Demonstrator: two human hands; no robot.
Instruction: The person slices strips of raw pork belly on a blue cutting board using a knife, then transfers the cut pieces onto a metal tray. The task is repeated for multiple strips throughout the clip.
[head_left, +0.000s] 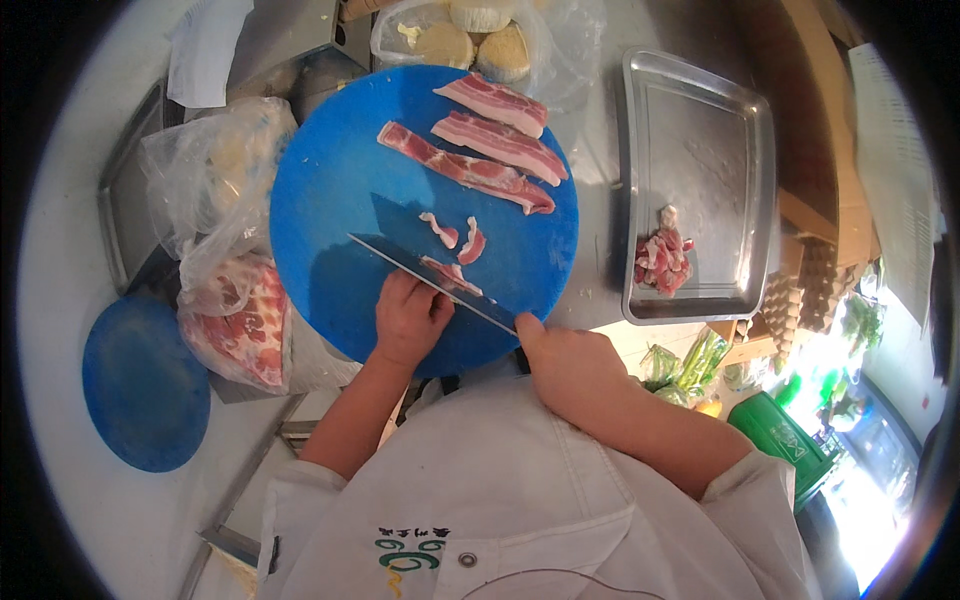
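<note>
On a round blue cutting board, my right hand grips the handle of a broad-bladed kitchen knife. Its blade slants across the lower half of the board. My left hand has its fingers curled close to the blade; whether they press on meat is hidden. Just beyond the blade is a cut meat piece, with two small slices farther up. Three long pork belly strips lie toward the top right: an upper one, a middle one and a lower one.
Right of the board, a metal tray holds a small heap of cut meat. Bagged ribbed meat touches the left side. A smaller blue board stands farther left. Foil cups sit in plastic behind; a green bin is lower right.
</note>
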